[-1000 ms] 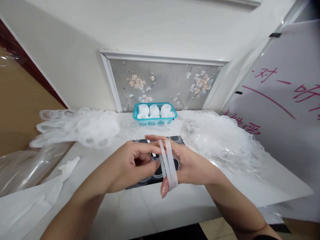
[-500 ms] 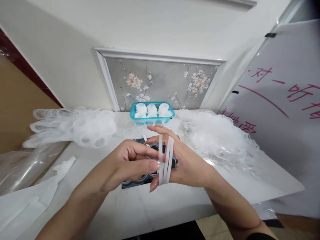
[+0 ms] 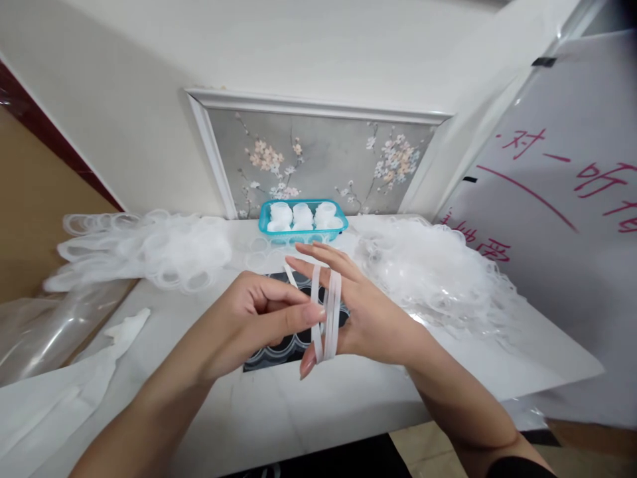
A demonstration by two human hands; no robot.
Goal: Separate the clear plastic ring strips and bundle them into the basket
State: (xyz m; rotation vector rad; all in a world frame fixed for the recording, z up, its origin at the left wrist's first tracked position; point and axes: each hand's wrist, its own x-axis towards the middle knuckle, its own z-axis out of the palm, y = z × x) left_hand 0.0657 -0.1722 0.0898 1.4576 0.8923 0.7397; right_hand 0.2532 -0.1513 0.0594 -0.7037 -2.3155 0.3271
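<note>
A narrow white strip (image 3: 332,318) runs in several loops round the fingers and thumb of my right hand (image 3: 365,309). That hand is held with its fingers stretched out and the thumb apart from them. My left hand (image 3: 269,312) pinches the strip's nearest loop between thumb and fingertips, just left of the other loops. A white end piece (image 3: 289,275) sticks up behind the left fingers; whether it belongs to the same strip I cannot tell. Beneath both hands lies a black sheet with clear rings (image 3: 271,358), partly covered by them.
Behind the hands a blue tray (image 3: 303,234) holds stacked white round pieces. Heaps of translucent ring sheets lie left (image 3: 164,249) and right (image 3: 428,265) on the white table (image 3: 348,405). A whiteboard (image 3: 562,299) with red writing stands at right, torn white sheeting (image 3: 119,338) at left.
My left thumb has shifted slightly up along the loop it pinches. The loops on my right hand sit closer together, and both hands appear a little higher in view.
</note>
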